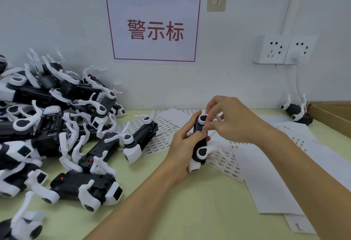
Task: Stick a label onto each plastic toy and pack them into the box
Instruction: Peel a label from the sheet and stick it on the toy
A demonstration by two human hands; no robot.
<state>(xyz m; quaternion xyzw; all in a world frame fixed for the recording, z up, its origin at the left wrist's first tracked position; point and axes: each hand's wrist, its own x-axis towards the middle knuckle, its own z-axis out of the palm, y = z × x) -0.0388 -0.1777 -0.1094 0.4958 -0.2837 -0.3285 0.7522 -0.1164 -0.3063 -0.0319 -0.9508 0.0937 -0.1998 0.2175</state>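
Above label sheets (161, 125), left hand (182, 150) grips toy (200, 140), right hand (226, 120) pinching, label hidden

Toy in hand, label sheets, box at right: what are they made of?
Toy: looks like moulded plastic, matt black body, smooth white arms.
Label sheets: thin white paper, lying flat, printed in small rows; probably sticker stock.
Box: brown corrugated cardboard by its dull tan look; only a corner shows.

Single head-worn wide-angle view, looking forward and down, close over a green table (190, 201); wall (57, 11) straight ahead, nearby. No second view sharing the scene.
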